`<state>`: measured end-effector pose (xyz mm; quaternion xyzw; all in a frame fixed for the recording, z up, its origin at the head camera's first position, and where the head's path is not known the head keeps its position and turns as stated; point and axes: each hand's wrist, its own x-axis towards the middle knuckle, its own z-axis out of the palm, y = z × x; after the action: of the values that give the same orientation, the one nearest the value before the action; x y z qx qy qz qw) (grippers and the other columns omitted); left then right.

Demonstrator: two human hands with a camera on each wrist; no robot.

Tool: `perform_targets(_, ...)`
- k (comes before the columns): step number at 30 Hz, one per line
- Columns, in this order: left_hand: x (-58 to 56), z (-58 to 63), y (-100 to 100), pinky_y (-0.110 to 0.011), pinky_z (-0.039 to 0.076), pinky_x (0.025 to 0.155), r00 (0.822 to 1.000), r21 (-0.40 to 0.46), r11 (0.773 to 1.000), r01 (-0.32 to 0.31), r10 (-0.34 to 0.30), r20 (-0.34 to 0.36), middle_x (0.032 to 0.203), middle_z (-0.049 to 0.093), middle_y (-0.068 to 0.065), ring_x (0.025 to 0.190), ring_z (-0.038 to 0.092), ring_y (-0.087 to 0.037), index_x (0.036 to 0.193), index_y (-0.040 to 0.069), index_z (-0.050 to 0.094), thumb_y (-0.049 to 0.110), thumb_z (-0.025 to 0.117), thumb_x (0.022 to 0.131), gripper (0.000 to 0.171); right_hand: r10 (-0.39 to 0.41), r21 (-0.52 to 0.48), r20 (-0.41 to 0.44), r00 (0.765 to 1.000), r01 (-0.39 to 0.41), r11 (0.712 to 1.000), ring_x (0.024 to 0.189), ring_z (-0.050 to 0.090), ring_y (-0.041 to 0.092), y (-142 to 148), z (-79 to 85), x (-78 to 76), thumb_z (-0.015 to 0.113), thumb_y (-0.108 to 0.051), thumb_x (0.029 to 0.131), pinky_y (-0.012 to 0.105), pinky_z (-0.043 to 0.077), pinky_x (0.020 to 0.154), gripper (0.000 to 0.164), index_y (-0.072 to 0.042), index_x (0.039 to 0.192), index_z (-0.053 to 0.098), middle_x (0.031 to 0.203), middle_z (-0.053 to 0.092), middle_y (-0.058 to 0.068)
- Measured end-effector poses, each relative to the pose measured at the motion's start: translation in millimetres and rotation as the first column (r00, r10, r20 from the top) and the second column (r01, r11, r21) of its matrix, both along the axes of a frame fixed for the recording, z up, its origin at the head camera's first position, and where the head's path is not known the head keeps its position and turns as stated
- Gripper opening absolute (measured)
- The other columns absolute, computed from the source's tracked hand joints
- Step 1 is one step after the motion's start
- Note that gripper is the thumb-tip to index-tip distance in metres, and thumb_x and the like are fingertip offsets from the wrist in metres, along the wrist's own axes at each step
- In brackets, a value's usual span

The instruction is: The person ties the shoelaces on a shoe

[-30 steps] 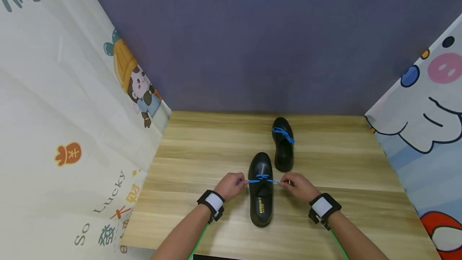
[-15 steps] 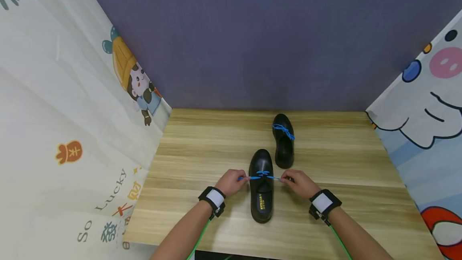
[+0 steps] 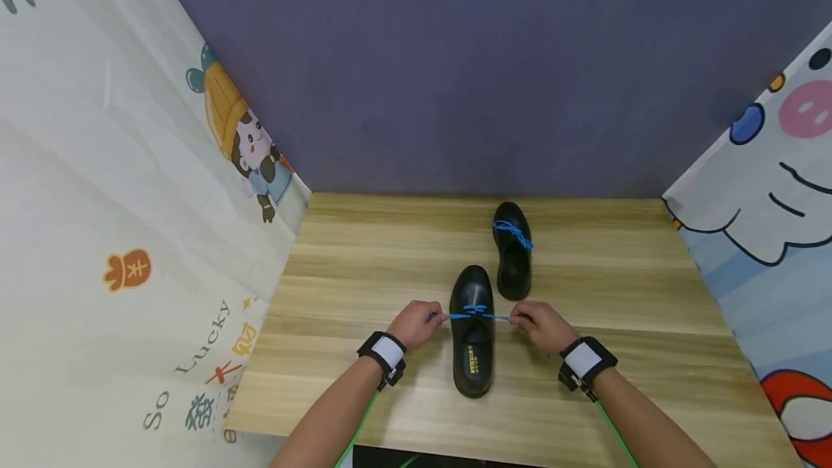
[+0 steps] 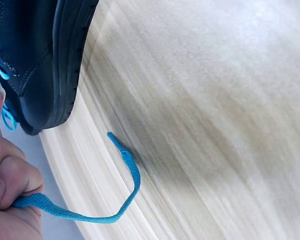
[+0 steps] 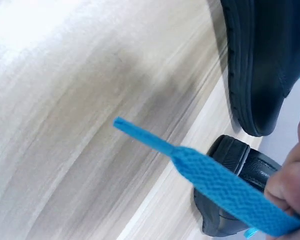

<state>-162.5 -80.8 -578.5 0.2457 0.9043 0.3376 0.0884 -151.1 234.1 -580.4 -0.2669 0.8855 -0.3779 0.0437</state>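
A black leather lace-up shoe [image 3: 471,284] lies on the wooden board, toe pointing away from me. Its blue shoelace [image 3: 477,308] is stretched sideways across the throat to both hands. At the shoe's left side my left hand [image 3: 416,324] grips one end, and a loose tail of lace [image 4: 135,175] curves out below the fist in the left wrist view. To the right of the shoe, my right hand [image 3: 544,328] pinches the other end; its flat tail, tipped by an aglet [image 5: 140,134], sticks out in the right wrist view. The palms are hidden.
A second black shoe [image 3: 509,212] with a blue lace stands farther back, just right of the first. The wooden board [image 3: 364,251] meets a dark blue-grey wall [image 3: 481,71]. Printed white sheets border the left [image 3: 78,165] and right [image 3: 747,237].
My right hand has shifted slightly outward, with a little more lace showing between it and the shoe. The left hand keeps its hold almost unmoved. The head view has tilted a little.
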Motion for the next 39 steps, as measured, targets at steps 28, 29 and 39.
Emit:
perform_targets(28,4.4,-5.7,-8,-0.023,0.035,0.072,0.994,-0.019,0.999,-0.028,0.025,-0.109,0.083,0.045,0.008,0.078,0.042,-0.010,0.087,0.014,0.074,0.024,0.070,0.096,0.013,-0.030,0.028,-0.038,0.999,0.031,0.999,0.079,0.051,0.009,10,-4.7,6.9,0.069,-0.002,0.093,0.029,0.044,0.070,0.004,-0.005,0.091,0.070,0.084,0.058,-0.002)
perform_targets(29,4.2,-5.3,-9,-0.026,0.032,0.076,0.988,-0.035,0.998,-0.044,0.038,-0.147,0.086,0.042,0.006,0.083,0.040,-0.013,0.088,0.017,0.076,0.025,0.071,0.094,0.011,-0.048,0.037,-0.103,0.994,0.052,0.998,0.081,0.049,0.011,10,-4.4,6.6,0.072,-0.002,0.090,0.031,0.042,0.071,0.005,-0.006,0.090,0.072,0.084,0.056,-0.002)
perform_targets(39,4.0,3.7,-6,-0.029,0.055,0.080,0.990,0.084,0.993,-0.087,0.095,-0.103,0.098,0.076,-0.002,0.091,0.071,-0.014,0.104,0.008,0.079,0.019,0.066,0.098,0.018,-0.151,-0.018,-0.036,0.988,0.151,0.988,0.071,0.057,0.003,4,14.5,4.4,0.067,-0.005,0.095,0.026,0.050,0.062,0.009,-0.002,0.102,0.073,0.086,0.072,0.003)
